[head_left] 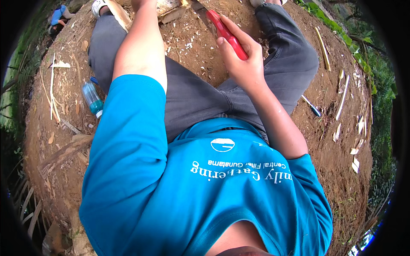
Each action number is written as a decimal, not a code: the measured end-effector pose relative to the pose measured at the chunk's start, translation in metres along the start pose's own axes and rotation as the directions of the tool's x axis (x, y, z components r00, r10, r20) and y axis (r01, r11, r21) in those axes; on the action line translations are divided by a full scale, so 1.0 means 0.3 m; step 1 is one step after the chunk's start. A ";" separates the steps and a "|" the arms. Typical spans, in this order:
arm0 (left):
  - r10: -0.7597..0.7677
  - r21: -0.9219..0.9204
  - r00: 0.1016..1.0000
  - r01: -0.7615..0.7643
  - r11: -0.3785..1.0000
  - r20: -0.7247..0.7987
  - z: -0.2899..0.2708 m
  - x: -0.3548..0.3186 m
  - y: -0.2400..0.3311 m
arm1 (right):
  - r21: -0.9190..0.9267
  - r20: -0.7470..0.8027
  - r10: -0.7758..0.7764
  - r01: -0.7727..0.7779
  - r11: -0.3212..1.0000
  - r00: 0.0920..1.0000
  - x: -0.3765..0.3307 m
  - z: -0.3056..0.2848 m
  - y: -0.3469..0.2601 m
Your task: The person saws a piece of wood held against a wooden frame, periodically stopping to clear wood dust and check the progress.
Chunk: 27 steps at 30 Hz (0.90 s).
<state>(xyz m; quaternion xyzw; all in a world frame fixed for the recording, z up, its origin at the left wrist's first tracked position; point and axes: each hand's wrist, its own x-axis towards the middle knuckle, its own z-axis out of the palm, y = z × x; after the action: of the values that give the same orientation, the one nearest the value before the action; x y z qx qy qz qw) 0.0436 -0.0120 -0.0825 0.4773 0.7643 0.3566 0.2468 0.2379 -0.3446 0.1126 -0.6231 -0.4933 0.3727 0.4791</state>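
My right hand (245,57) is closed round the red handle of what looks like a hand saw (228,36). Its grey blade points up and left, past the top edge of the view, beside a rough piece of pale wood (173,15). Only the wrist end of my left hand (143,3) shows at the top edge, left of that wood; the fingers are cut off from view. A long split wood strip (118,15) leans near my left forearm, by my left shoe.
My bent legs (290,64) frame the dirt ground, which is strewn with pale wood chips. A clear bottle (91,96) lies at left. On the right are a slim dark-handled tool (313,107) and thin wood strips (342,97). Another person (60,17) bends down at far upper left.
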 end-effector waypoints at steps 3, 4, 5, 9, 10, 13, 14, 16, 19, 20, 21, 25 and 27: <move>-0.008 0.017 1.000 0.008 1.000 -0.014 -0.007 0.020 -0.025 | 0.012 0.002 -0.044 0.044 0.999 0.999 -0.168 -0.090 -0.071; -0.007 0.024 1.000 0.008 1.000 -0.021 -0.001 0.026 -0.032 | 0.019 0.005 -0.037 0.037 0.999 0.999 -0.164 -0.087 -0.064; -0.009 0.032 1.000 0.010 0.999 -0.029 0.002 0.032 -0.041 | 0.027 0.011 -0.031 0.031 0.999 0.999 -0.146 -0.075 -0.054; -0.001 0.070 0.999 0.004 0.998 -0.043 0.052 0.061 -0.040 | -0.004 -0.024 -0.037 0.037 0.999 0.999 0.122 0.068 0.081; -0.002 0.080 0.998 0.006 0.997 -0.056 0.051 0.082 -0.039 | 0.063 -0.012 -0.056 0.056 0.996 0.998 0.139 0.092 0.079; -0.066 0.144 0.998 0.065 0.987 -0.001 0.052 0.066 -0.036 | 0.144 0.007 -0.004 0.002 0.990 1.000 0.137 0.099 0.063; -0.077 0.139 0.996 0.071 0.988 0.039 0.048 0.040 -0.017 | 0.094 0.008 0.071 -0.072 0.993 0.997 0.090 0.055 0.039; -0.061 0.084 0.996 0.055 0.995 0.063 0.010 0.020 0.020 | 0.023 0.037 0.118 -0.118 0.993 0.992 -0.022 -0.029 -0.037; -0.003 -0.044 0.998 0.006 0.999 0.068 -0.027 -0.004 0.006 | 0.037 0.039 0.042 -0.043 0.998 0.998 -0.172 -0.115 -0.064; 0.015 -0.085 0.997 -0.009 0.996 0.072 -0.029 -0.016 0.000 | 0.080 0.020 0.101 -0.102 0.992 0.995 -0.175 -0.118 -0.060; 0.038 -0.127 0.996 -0.029 0.992 0.075 -0.033 -0.023 0.004 | 0.055 0.016 0.061 -0.062 0.997 0.998 -0.154 -0.098 -0.045; 0.073 -0.030 0.994 -0.076 0.997 -0.084 0.022 -0.007 -0.012 | 0.078 -0.024 0.030 -0.028 0.997 0.999 0.115 0.083 0.052; 0.102 -0.065 0.991 -0.108 0.992 -0.091 0.021 -0.046 0.024 | 0.079 -0.029 -0.180 0.182 0.980 0.983 0.180 0.097 0.140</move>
<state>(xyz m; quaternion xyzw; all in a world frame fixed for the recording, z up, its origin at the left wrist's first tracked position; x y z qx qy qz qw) 0.0579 -0.0205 -0.0802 0.4921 0.7353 0.4159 0.2104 0.2341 -0.2877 0.0647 -0.5594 -0.5271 0.3408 0.5413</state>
